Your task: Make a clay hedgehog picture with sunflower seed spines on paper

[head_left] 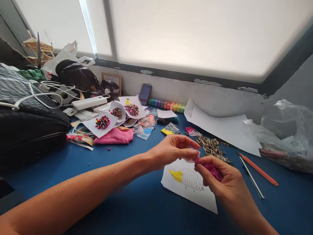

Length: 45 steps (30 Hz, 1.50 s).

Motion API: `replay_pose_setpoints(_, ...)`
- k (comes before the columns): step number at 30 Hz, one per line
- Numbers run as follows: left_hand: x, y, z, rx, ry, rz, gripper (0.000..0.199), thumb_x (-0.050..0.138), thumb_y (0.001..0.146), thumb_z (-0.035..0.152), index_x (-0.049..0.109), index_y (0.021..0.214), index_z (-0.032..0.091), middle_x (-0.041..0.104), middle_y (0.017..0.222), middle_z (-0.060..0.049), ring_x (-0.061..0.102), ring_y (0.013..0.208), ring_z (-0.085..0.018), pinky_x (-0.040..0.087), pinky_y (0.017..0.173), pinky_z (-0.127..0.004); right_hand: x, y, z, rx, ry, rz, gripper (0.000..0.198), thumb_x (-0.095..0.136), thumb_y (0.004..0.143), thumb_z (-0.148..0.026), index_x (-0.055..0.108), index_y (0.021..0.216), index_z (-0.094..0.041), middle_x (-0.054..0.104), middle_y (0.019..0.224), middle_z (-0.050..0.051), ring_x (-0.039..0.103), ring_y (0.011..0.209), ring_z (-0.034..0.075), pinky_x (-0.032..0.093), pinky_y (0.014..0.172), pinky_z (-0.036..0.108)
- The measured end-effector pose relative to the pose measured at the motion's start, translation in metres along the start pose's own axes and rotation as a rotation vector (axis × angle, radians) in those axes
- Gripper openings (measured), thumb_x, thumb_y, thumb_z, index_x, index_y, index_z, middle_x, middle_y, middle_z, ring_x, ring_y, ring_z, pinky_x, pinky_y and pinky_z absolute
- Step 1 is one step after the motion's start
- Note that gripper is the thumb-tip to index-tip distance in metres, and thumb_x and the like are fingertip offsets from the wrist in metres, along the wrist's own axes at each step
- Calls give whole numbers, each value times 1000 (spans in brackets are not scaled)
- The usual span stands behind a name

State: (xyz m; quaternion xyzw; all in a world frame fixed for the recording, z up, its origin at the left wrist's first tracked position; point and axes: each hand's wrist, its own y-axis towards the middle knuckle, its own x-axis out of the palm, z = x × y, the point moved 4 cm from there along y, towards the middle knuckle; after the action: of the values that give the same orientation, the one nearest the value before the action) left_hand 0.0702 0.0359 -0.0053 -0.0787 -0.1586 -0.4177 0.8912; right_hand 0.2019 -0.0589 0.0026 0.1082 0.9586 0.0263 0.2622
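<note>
My left hand pinches a small clear plastic bag between thumb and fingers. Closed around a lump of magenta modelling clay is my right hand, and its fingertips meet the bag where a bit of the clay shows. Below both hands lies a white paper with a line drawing of a hedgehog. Yellow clay covers the hedgehog's pointed face, while its body is bare outline. My right hand hides part of the paper's right side.
Striped sunflower seeds lie in a pile behind my hands. An orange pen and a silver pen lie at right. Finished hedgehog papers rest beyond a pink towel; a black bag stands left.
</note>
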Motion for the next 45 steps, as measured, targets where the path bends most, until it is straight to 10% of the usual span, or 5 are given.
replay_pose_setpoints(5,0,0,5,10,26,20,10,70,83,11,73,93,12,69,68,-1,61,62,-9,46,67,-23,-7,4,-2,19,12,6,41,57,86,-63,64,76,-23,54,54,-3,50,50,11,44,50,23)
replay_pose_setpoints(25,4,0,-3,-3,58,-159,42,70,79,2,62,119,14,71,89,-4,66,81,-13,48,85,-31,-16,5,2,33,-19,141,42,76,68,-63,75,82,-24,49,53,-3,42,49,12,34,44,26)
replay_pose_setpoints(45,-1,1,0,114,241,-70,25,77,75,16,62,95,14,59,75,3,56,69,-9,43,65,-23,-10,7,6,208,320,98,40,74,66,-56,70,87,-23,56,55,-1,45,50,13,41,47,28)
